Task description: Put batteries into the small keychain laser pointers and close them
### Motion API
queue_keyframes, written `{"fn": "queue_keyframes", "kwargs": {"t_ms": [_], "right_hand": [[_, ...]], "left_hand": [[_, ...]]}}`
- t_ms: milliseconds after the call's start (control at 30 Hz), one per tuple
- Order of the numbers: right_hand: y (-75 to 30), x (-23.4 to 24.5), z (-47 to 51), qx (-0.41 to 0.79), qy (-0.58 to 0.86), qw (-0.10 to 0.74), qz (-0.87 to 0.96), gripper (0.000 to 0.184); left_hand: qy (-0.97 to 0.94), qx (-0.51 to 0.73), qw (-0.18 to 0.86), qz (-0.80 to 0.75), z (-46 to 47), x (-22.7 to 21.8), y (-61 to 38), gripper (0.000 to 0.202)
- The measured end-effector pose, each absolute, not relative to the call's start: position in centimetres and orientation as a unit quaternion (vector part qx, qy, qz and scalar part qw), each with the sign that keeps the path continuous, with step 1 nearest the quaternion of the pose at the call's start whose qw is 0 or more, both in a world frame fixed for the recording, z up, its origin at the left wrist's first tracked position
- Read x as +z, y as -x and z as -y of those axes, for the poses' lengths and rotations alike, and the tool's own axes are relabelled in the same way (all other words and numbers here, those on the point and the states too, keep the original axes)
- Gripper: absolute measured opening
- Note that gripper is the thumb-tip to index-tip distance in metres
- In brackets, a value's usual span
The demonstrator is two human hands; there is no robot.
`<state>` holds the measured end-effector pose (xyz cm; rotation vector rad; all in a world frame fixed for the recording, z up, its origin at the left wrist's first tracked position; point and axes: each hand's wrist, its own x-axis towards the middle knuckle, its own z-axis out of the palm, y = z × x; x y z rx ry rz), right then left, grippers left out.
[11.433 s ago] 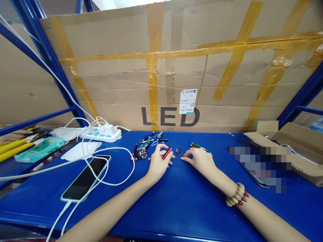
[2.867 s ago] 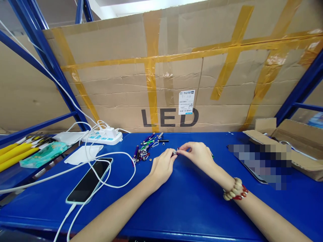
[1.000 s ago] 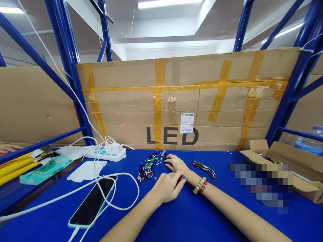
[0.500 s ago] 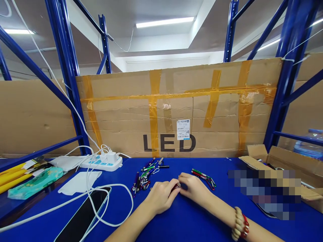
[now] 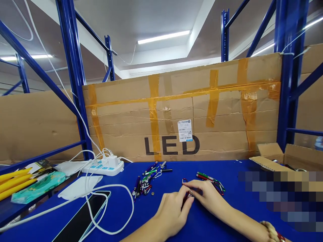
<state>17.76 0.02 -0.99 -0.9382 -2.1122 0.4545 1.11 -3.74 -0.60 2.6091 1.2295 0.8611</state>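
Observation:
My left hand (image 5: 173,212) and my right hand (image 5: 208,198) meet on the blue table (image 5: 161,201), fingertips pinched together on a small red keychain flashlight (image 5: 188,196). A red carabiner clip (image 5: 184,181) lies just beyond the fingers. To the left lies a pile of small flashlights (image 5: 147,179) in purple, green and black. A second small group of flashlights with clips (image 5: 210,178) lies right of my right hand. A bead bracelet (image 5: 274,232) sits on my right wrist.
A phone (image 5: 80,218) on a white cable (image 5: 111,201) lies at front left, behind it a white power strip (image 5: 103,165) and white cloth (image 5: 80,186). A taped cardboard sheet marked LED (image 5: 176,114) backs the table. An open cardboard box (image 5: 280,158) stands right.
The camera has tilted upward, so the hands sit lower in view. Both hands stay together on the red flashlight, after the right hand reached toward the pile a second ago.

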Motion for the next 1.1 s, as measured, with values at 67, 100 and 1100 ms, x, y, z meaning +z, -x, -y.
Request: {"fn": "queue_keyframes", "kwargs": {"t_ms": [67,100,1100], "right_hand": [[-17.6,-1.3,0.0,0.189,0.370,0.395,0.820,0.023],[-17.6,-1.5,-0.1,0.198,0.370,0.400,0.815,0.023],[-17.3,-0.7,1.7,0.489,0.442,0.442,0.608,0.042]], "left_hand": [[-0.854,0.298,0.076,-0.419,3.7,-0.6,-1.1,0.020],[-0.846,0.309,0.085,-0.425,3.6,-0.5,-1.1,0.020],[-0.804,0.342,0.198,-0.444,0.9,-1.4,0.1,0.012]]}}
